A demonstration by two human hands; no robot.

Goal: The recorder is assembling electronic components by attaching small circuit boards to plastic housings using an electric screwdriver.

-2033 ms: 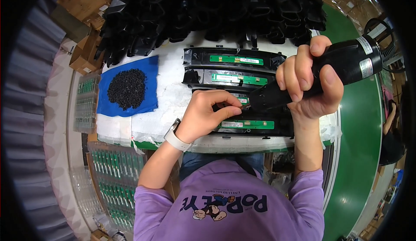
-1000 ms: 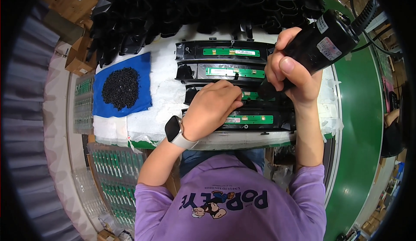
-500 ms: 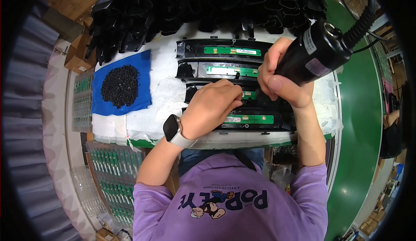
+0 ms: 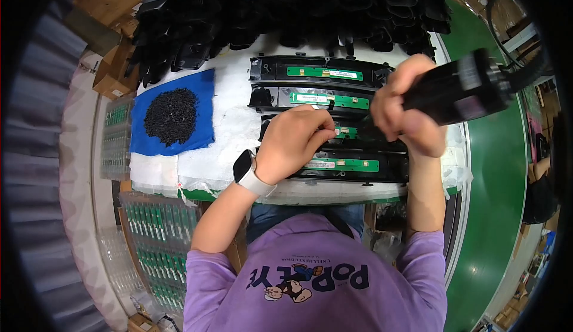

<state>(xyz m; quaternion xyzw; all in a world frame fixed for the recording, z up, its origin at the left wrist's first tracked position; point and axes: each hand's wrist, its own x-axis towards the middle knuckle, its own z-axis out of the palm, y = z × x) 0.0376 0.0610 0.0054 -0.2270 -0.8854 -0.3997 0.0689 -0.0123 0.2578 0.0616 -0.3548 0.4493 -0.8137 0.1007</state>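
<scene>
Several long black plastic panels (image 4: 384, 166) lie in rows on the white-covered table, each with a narrow green circuit board. My left hand (image 4: 292, 141) rests over the third panel from the far side. Its thumb and fingertips are pinched together at that panel's green board (image 4: 346, 132); anything between them is hidden. In my right hand (image 4: 409, 111) is a black corded electric screwdriver (image 4: 450, 93), its body tilted up to the right. The hand and shadow hide its tip, beside the right part of the same panel.
Small black screws (image 4: 171, 117) are heaped on a blue cloth (image 4: 204, 136) at the left. A large pile of black plastic parts (image 4: 286, 9) fills the far side. Clear trays of green boards (image 4: 158, 221) stand below the table's left edge. A green surface (image 4: 495, 171) runs along the right.
The screwdriver has tipped further over to the right, and my right hand has shifted slightly right with it. My left hand keeps its pinch at the third panel. The whole view has shifted slightly.
</scene>
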